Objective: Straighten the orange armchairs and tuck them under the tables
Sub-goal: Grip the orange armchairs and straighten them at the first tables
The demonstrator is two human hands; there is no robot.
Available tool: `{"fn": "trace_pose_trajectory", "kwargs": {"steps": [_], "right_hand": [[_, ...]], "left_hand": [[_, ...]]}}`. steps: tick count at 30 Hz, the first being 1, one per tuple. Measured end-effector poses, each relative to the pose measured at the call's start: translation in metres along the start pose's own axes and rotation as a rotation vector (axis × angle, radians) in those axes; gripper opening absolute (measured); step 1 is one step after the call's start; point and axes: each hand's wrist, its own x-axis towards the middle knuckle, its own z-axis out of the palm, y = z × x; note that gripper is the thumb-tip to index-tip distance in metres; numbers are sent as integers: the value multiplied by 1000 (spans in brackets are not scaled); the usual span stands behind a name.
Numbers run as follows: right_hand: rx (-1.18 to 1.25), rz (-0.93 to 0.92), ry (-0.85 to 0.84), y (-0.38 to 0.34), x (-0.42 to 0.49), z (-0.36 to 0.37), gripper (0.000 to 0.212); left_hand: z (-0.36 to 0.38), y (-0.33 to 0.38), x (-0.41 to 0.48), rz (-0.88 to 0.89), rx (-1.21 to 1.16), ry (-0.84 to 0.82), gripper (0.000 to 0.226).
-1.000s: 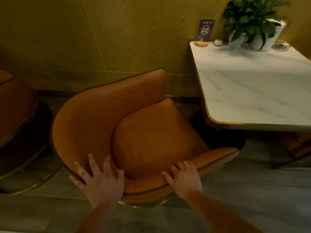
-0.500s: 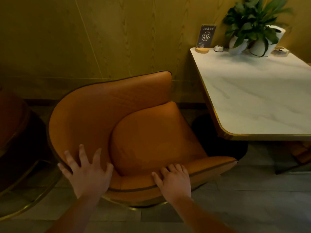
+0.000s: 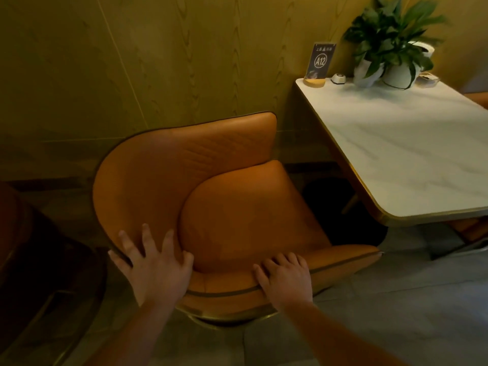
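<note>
An orange armchair point(image 3: 237, 207) with a curved back stands just left of a white marble table point(image 3: 412, 154), its seat front turned toward the table's near-left corner. My left hand point(image 3: 155, 268) rests spread over the chair's back rim, fingers on the inside of the backrest. My right hand point(image 3: 285, 278) clasps the near armrest edge. The chair's base is mostly hidden; a gold ring shows below the rim. The seat is beside the table, not under it.
A wood-panelled wall point(image 3: 158, 62) runs close behind the chair. On the table's far edge stand an A12 sign point(image 3: 319, 63), a small call button point(image 3: 338, 78) and potted plants point(image 3: 390, 48). Another dark chair point(image 3: 31, 260) is at the left. The table's dark round base point(image 3: 343, 215) sits on the grey floor.
The chair has shifted and turned slightly toward the table with both hands on it. My left hand has slid a little along the back rim.
</note>
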Motion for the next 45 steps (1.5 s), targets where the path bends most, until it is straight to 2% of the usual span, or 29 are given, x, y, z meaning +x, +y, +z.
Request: {"fn": "trace_pose_trajectory", "kwargs": {"steps": [9,23,45], "right_hand": [[-3,28,30,-23,66,9,63],[-30,15,121,-30,160,19,52],[-15,-41,138,-26,207,25,56]], "left_hand": [[11,-4,79,65,20,-5,73],[23,12,177,91,57,-46,66],[33,24,221,74,138,-82,69]]}}
